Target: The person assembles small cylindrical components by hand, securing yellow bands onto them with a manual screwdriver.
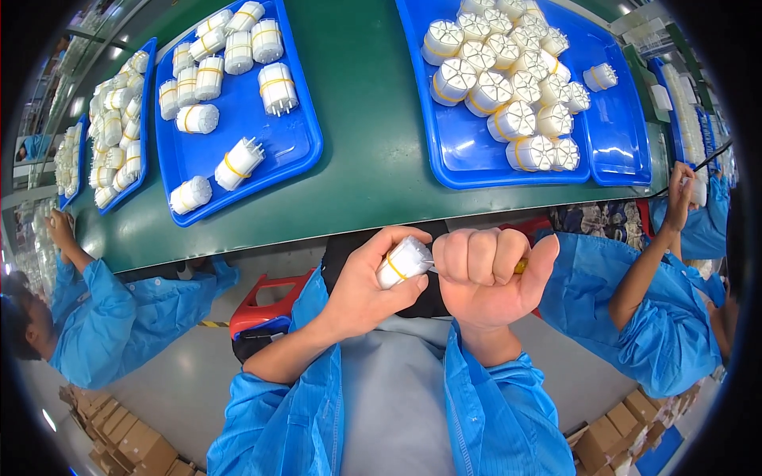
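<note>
My left hand [367,287] is closed around a white cylindrical part [403,262] with a thin yellow band round it, held in front of my chest just off the table edge. My right hand [490,278] is a fist around what looks like a yellow-handled screwdriver [521,266]. Its thin metal shaft comes out on the left side of the fist and meets the end of the white part. Fingers hide most of the handle, and the shaft's tip cannot be made out.
On the green table [361,119], a blue tray [305,151] at left and another blue tray [444,170] at right hold several similar white banded parts. Co-workers in blue sit at left [119,317] and right [659,309]. A red stool [266,305] and cardboard boxes [131,436] stand below.
</note>
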Tool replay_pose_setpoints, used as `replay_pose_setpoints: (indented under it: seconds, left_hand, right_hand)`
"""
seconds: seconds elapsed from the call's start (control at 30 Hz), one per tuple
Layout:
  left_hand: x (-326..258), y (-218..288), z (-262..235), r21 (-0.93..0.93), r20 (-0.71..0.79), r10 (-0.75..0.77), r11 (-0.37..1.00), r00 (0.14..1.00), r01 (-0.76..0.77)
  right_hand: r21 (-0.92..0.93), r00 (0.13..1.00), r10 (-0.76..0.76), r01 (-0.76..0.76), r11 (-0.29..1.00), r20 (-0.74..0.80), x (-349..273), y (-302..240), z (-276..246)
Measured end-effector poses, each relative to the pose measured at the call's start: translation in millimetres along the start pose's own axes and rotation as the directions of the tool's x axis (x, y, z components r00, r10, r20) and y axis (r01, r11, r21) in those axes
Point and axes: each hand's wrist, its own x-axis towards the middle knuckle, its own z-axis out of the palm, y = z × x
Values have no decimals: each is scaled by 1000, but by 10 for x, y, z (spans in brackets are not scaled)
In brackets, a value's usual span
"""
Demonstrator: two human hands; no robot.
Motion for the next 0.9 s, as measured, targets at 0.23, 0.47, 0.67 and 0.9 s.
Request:
replay_pose_setpoints:
  seconds: [0.23,0.47,0.67,0.9]
  left_hand:
    - [19,-49,10,81,-29,6,997,1000,-4]
    - [12,-95,-59,-316,98,-99,941,990,126]
    - [-18,-49,-34,-504,52,-41,861,998,62]
    - [-41,-66,-73,-297,61,23,955,998,-4]
  right_hand:
    - [-20,999,41,-41,999,-6,-67,72,-57]
    - [43,997,46,-43,998,-68,52,-39,20]
    - [-229,985,144,-162,960,-96,34,-228,-92]
    - [-409,952,250,-301,861,-176,-94,-250,-51]
